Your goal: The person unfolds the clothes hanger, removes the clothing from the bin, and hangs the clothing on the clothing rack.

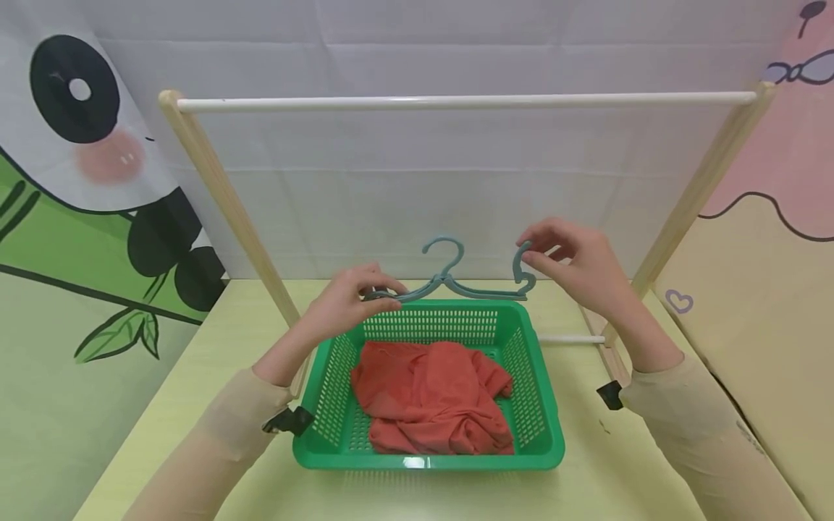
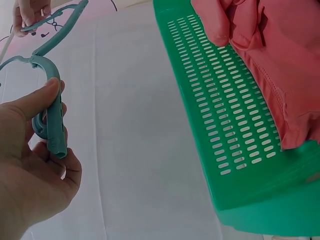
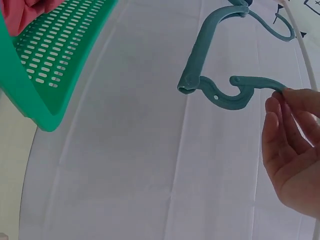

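A blue-green folding clothes hanger [image 1: 482, 292] is held level above the back rim of a green basket [image 1: 550, 405], its hook pointing up. My left hand [image 1: 355, 298] pinches the hanger's left arm between thumb and fingers; the left wrist view shows the thumb on top of that arm [image 2: 56, 115]. With thumb and fingertips my right hand [image 1: 573, 260] pinches the tip of a curved end piece [image 3: 260, 82], which is swung upward from the hanger's right arm. Inside the basket lies a crumpled red cloth garment [image 1: 443, 398].
A wooden rack stands behind the basket, with a white top rail [image 1: 456, 103] and slanted posts [image 1: 228, 195] on either side. A lower white bar [image 1: 570, 339] shows right of the basket. Everything stands on a pale yellow table [image 1: 260, 485] before a white cloth backdrop [image 1: 417, 210].
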Available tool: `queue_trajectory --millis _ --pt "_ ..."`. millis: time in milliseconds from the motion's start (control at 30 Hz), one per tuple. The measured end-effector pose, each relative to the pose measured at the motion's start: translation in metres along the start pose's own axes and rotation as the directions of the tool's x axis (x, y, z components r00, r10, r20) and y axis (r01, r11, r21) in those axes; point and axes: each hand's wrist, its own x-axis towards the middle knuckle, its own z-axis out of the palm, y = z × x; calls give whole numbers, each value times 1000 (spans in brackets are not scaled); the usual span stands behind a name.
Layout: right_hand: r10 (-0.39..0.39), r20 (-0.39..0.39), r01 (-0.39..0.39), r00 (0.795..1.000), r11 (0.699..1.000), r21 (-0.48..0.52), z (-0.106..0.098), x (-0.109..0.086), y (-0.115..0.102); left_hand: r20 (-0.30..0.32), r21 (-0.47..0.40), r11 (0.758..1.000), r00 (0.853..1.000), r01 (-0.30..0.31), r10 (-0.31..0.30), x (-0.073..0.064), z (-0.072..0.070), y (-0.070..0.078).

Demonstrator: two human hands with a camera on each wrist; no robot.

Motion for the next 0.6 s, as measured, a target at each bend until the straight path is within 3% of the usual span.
queue_trajectory --millis 267,433,600 --pt "39 -97 -17 994 975 222 -8 -3 8 -55 -11 999 998 38 -39 -10 -6 -8" --pt "54 -107 -27 993 972 235 -12 -8 20 -72 -17 999 997 35 -36 -20 -13 -16" --pt "95 -116 -65 989 969 239 -13 -15 31 -88 -68 993 991 97 -103 -27 -19 -24"
